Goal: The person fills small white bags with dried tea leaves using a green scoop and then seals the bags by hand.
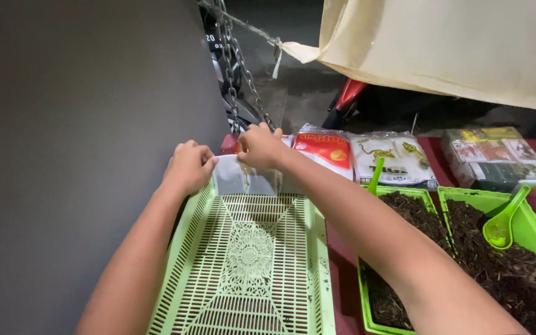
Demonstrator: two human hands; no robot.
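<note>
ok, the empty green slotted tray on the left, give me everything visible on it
The light green tray looks like moulded plastic: rectangular, with slotted sides and floor and an ornate lattice medallion at the centre. It lies flat, long axis running away from the camera, its near end cut off by the frame. Nothing lies inside. At its far rim the left hand and right hand hold a clear plastic bag. A soil-filled green tray sits to its right.

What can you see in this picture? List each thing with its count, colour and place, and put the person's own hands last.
slotted tray: one, light green, front centre
clear bag: one, see-through, at tray's far edge
soil trays: two, green, dark soil, right
scoops: two, green, standing in the soil
packets: several, red, white, mixed, far row
chain: one, grey, hanging at top
cloth: one, cream, top right
left hand: pinching the bag
right hand: pinching the bag
</note>
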